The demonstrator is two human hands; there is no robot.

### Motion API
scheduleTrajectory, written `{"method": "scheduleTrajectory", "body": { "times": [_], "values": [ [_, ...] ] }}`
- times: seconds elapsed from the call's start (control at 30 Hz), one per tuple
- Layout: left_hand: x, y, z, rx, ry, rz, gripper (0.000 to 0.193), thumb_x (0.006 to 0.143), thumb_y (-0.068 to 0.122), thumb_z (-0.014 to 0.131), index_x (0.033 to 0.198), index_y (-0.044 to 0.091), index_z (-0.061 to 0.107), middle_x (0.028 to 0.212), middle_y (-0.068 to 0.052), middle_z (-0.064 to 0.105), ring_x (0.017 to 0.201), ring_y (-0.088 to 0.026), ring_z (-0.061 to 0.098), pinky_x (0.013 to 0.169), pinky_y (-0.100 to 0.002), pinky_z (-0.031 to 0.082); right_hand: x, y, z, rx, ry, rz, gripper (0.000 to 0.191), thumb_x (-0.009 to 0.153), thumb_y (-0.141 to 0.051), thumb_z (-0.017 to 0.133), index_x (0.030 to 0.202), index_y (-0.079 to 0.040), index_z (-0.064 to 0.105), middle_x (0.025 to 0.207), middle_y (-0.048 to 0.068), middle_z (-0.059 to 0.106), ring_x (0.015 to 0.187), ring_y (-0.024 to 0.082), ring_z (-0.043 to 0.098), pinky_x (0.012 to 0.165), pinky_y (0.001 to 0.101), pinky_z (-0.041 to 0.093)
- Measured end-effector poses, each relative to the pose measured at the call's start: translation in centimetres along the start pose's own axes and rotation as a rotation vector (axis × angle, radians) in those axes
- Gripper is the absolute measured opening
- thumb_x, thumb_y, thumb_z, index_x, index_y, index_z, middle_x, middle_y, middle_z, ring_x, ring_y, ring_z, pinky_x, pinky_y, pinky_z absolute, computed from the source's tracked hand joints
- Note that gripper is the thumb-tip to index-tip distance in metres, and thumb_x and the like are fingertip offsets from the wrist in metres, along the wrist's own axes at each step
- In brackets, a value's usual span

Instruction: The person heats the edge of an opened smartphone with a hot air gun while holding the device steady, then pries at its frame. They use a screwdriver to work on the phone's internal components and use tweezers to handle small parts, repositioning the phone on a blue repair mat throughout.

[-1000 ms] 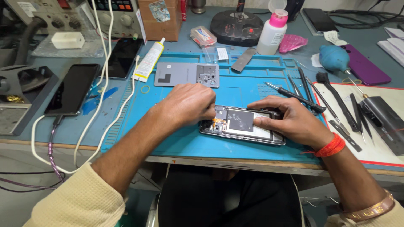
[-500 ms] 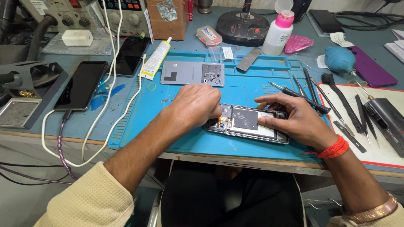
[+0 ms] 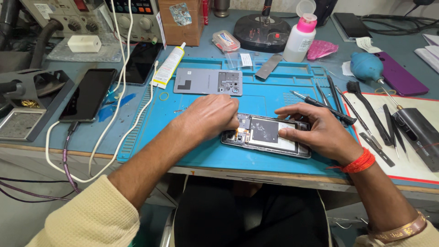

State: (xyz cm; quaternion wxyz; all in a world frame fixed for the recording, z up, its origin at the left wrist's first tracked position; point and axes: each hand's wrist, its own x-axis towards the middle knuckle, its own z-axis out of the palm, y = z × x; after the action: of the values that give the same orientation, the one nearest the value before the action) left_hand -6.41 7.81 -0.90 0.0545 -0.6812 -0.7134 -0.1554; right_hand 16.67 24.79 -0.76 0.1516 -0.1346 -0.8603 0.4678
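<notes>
Blue silicone repair mat (image 3: 274, 98) on the bench carries an opened black smartphone (image 3: 270, 136), centre-near. Left hand (image 3: 208, 120) curls, fingertips pressing its left end; right hand (image 3: 315, 130) pins the battery. Component work underway; steady, fine pressure seems needed.

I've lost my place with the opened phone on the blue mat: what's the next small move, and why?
Probably keep the right hand pressing the opened phone flat while the left hand works the orange flex end. Its back cover is already off and its insides are exposed, so slipping seems the risk.
</notes>
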Motion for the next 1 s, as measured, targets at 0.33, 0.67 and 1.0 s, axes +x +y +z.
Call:
{"method": "scheduleTrajectory", "body": {
  "times": [0.33, 0.67, 1.0],
  "values": [
    [-5.6, -5.1, -5.0, -0.023, -0.003, -0.216, 0.022, 0.083, 0.025, 0.071, 0.092, 0.005, 0.069, 0.097, -0.018, 0.07, 0.097, -0.038, 0.067, 0.082, -0.049, 0.052, -0.2, -0.4, 0.0, -0.095, 0.019, -0.003, 0.04, 0.082, -0.018, 0.081, 0.12, -0.004, 0.075, 0.108, 0.003, 0.071, 0.092, 0.009, 0.061, 0.079, 0.0263, 0.052],
    [-7.8, -7.8, -4.9, -0.072, 0.105, -0.319, 0.02, 0.079, 0.016, 0.07, 0.094, 0.005, 0.079, 0.091, -0.016, 0.077, 0.087, -0.033, 0.074, 0.08, -0.045, 0.057, -0.1, -0.4, -0.1, -0.105, 0.02, -0.007, 0.039, 0.081, -0.017, 0.081, 0.117, -0.004, 0.076, 0.106, 0.003, 0.071, 0.09, 0.01, 0.061, 0.078, 0.0268, 0.052],
    [-7.2, -6.5, -3.4, 0.003, 0.165, -0.398, 0.024, 0.093, 0.025, 0.062, 0.101, 0.004, 0.071, 0.101, -0.019, 0.072, 0.094, -0.041, 0.068, 0.082, -0.055, 0.052, -0.2, -0.6, 0.0, -0.12, 0.018, -0.004, 0.037, 0.082, -0.019, 0.08, 0.115, -0.005, 0.078, 0.103, 0.003, 0.071, 0.088, 0.01, 0.061, 0.076, 0.0264, 0.051]
  ]
}}
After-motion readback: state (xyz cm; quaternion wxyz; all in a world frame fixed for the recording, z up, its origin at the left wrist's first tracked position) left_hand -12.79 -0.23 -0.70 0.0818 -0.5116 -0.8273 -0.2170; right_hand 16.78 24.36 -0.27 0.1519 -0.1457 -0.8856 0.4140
